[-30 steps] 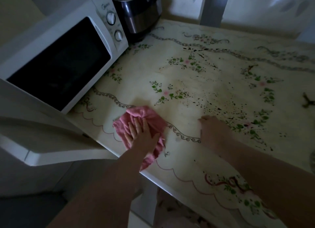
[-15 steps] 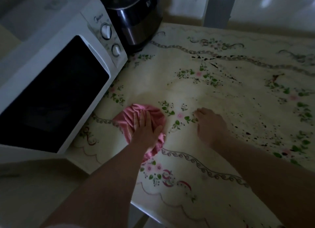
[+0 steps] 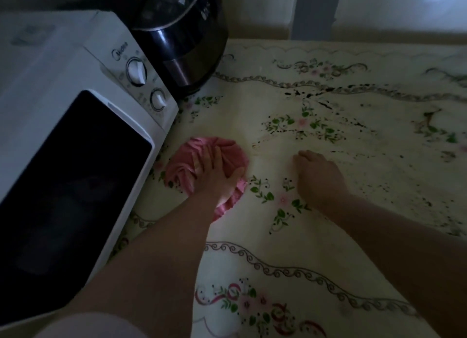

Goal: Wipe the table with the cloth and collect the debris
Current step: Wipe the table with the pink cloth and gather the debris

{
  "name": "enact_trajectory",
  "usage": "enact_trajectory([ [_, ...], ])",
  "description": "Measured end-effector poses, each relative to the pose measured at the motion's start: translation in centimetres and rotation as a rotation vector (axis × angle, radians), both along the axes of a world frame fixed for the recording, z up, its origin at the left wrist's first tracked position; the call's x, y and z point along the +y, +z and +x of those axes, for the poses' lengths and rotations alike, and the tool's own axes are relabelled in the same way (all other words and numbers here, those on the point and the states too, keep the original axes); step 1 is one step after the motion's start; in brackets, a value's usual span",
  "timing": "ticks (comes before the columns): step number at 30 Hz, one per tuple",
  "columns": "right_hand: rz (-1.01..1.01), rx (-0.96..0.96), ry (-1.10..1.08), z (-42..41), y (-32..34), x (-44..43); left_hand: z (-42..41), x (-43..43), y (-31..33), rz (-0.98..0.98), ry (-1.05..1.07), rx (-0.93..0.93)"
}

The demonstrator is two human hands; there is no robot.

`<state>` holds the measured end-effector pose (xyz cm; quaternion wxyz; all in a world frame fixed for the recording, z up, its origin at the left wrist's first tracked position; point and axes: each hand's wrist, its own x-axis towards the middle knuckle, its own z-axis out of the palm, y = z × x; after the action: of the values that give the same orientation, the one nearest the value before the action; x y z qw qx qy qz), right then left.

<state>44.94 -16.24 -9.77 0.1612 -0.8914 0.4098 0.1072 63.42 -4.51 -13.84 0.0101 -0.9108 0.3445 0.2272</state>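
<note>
The microwave (image 3: pixel 75 160) stands just beside the pink cloth (image 3: pixel 233 155), which the left hand (image 3: pixel 214 173) presses flat-fingered onto the table (image 3: pixel 252 229), so a leftward stroke would likely jam there or push crumbs underneath. The right hand (image 3: pixel 318 176) rests loosely cupped and holds nothing. A hasty sweep could scatter the dark debris (image 3: pixel 298 133) beyond it, though open room runs to the right.

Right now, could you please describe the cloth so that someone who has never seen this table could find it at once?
Find the white microwave on the left of the table. Just right of its door lies a bunched cloth, pressed under the left hand. It is the only plain pink thing on the flowered table.
</note>
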Motion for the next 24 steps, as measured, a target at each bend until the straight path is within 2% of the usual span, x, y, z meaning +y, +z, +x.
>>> enact_trajectory([
  [9,-0.027,-0.006,0.043,2.8,-0.1,-1.4,4.5,-3.9,0.1,-0.111,0.136,0.058],
  [17,0.04,-0.011,0.075,3.6,-0.2,-1.6,7.1,-6.4,0.9,-0.141,0.087,0.085],
  [20,0.067,-0.021,0.085,3.4,-0.1,-1.9,7.1,-6.9,1.1,-0.144,-0.002,0.069],
  [24,0.073,-0.033,0.067,3.0,0.1,-2.0,4.1,-8.8,0.9,-0.142,-0.332,0.002],
])
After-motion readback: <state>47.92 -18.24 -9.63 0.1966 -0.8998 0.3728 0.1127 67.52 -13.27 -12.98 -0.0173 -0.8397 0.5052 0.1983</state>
